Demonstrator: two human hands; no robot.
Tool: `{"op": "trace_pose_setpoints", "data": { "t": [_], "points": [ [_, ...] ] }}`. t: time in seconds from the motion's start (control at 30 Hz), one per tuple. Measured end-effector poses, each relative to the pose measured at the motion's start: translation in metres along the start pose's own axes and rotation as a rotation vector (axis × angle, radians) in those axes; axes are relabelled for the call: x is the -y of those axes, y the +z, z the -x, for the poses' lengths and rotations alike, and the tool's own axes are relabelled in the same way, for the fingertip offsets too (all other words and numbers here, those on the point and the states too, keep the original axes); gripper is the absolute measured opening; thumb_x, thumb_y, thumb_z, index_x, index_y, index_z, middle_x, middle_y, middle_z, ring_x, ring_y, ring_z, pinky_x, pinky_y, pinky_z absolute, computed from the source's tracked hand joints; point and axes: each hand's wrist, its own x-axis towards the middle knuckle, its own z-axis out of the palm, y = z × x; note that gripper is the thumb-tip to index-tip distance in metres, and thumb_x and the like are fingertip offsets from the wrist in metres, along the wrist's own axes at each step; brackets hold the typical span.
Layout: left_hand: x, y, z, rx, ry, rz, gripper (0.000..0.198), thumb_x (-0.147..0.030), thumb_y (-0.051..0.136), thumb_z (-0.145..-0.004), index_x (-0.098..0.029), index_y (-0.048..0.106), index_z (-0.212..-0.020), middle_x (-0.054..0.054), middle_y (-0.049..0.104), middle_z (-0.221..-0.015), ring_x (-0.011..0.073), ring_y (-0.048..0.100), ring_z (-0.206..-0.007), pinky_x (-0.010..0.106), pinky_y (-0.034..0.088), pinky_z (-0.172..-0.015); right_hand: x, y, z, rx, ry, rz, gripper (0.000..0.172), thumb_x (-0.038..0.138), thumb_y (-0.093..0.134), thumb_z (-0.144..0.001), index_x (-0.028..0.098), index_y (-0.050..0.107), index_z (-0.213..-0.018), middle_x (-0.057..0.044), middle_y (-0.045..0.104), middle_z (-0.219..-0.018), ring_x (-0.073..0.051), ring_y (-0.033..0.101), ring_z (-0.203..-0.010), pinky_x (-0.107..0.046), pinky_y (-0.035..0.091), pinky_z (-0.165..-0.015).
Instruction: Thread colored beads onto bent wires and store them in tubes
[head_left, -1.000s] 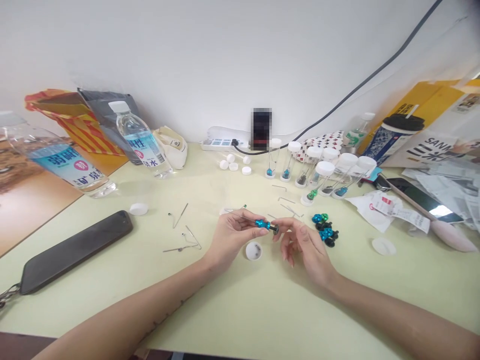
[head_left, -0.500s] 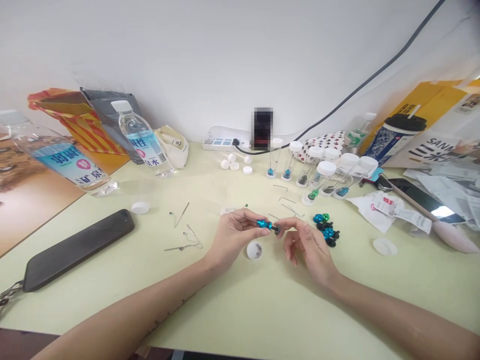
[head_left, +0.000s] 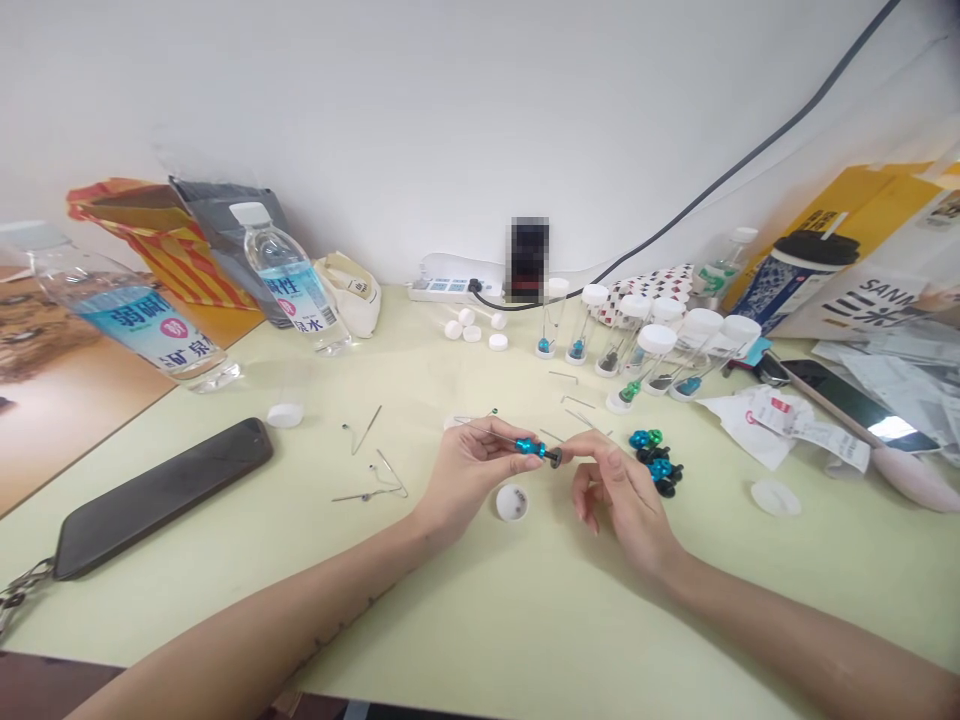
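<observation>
My left hand (head_left: 466, 477) pinches a thin metal rod with a blue metal part (head_left: 532, 447) threaded on it, held just above the pale green table (head_left: 480, 610). My right hand (head_left: 616, 492) pinches a small dark piece (head_left: 554, 457) at the rod's right end, its other fingers curled down. A white cap (head_left: 511, 503) with dark bits in it lies on the table right below the two hands. A heap of blue, green and black parts (head_left: 654, 457) sits just right of my right hand.
Capped clear vials (head_left: 651, 348) stand behind the hands, with loose white caps (head_left: 472, 328) nearby. Bent metal pins (head_left: 375, 470) lie to the left. A black phone (head_left: 161, 494) and water bottles (head_left: 289, 290) occupy the left side; papers, another phone (head_left: 851, 402) and a cup (head_left: 787, 272) the right.
Both hands hold the same pinch on the rod and its end piece. The view has drifted slightly, shifting everything a little to the right.
</observation>
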Motion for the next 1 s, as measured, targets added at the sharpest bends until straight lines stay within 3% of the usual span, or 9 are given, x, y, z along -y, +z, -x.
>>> {"op": "trace_pose_setpoints", "data": {
  "t": [0.1, 0.3, 0.7, 0.83, 1.0],
  "points": [
    [-0.0005, 0.0003, -0.0001, -0.020, -0.005, -0.004, 0.021, -0.016, 0.082, -0.062, -0.014, 0.069, -0.079, 0.003, 0.074, -0.082, 0.0142, 0.069, -0.078, 0.024, 0.057, -0.076, -0.0003, 0.0000, 0.0007, -0.037, -0.026, 0.035, 0.038, 0.043, 0.033, -0.098, 0.024, 0.062, -0.113, -0.006, 0.047, -0.105, -0.008, 0.054, -0.057, -0.020, 0.040, -0.035],
    [-0.0005, -0.0002, -0.0014, -0.036, -0.014, -0.015, 0.022, -0.017, 0.082, -0.061, -0.013, 0.069, -0.078, 0.005, 0.074, -0.083, 0.0155, 0.069, -0.079, 0.026, 0.057, -0.076, -0.0004, 0.0006, 0.0009, -0.056, -0.015, 0.047, 0.038, 0.043, 0.033, -0.098, 0.024, 0.063, -0.112, -0.005, 0.044, -0.101, -0.007, 0.053, -0.057, -0.020, 0.039, -0.035],
    [-0.0009, -0.0011, -0.0022, -0.059, -0.012, -0.035, 0.025, -0.020, 0.083, -0.060, -0.013, 0.069, -0.079, 0.006, 0.074, -0.084, 0.0180, 0.070, -0.079, 0.030, 0.056, -0.078, 0.0017, 0.0021, 0.0015, -0.004, 0.017, 0.070, 0.041, 0.047, 0.033, -0.097, 0.022, 0.064, -0.107, -0.005, 0.045, -0.100, -0.008, 0.052, -0.057, -0.020, 0.039, -0.034],
    [-0.0001, -0.0017, -0.0026, -0.051, 0.006, -0.037, 0.023, -0.021, 0.082, -0.061, -0.014, 0.069, -0.079, 0.007, 0.075, -0.085, 0.0197, 0.070, -0.079, 0.032, 0.056, -0.078, 0.0024, 0.0013, 0.0014, -0.023, 0.007, 0.078, 0.040, 0.047, 0.034, -0.096, 0.024, 0.060, -0.116, -0.006, 0.046, -0.103, -0.009, 0.052, -0.057, -0.020, 0.040, -0.034],
    [0.0001, -0.0013, -0.0020, -0.039, -0.002, -0.011, 0.023, -0.019, 0.083, -0.060, -0.014, 0.069, -0.077, 0.005, 0.074, -0.084, 0.0176, 0.070, -0.079, 0.029, 0.056, -0.077, 0.0026, 0.0015, 0.0007, 0.007, 0.022, 0.077, 0.041, 0.046, 0.032, -0.097, 0.024, 0.062, -0.113, -0.005, 0.046, -0.100, -0.008, 0.051, -0.056, -0.020, 0.038, -0.034]
  ]
}}
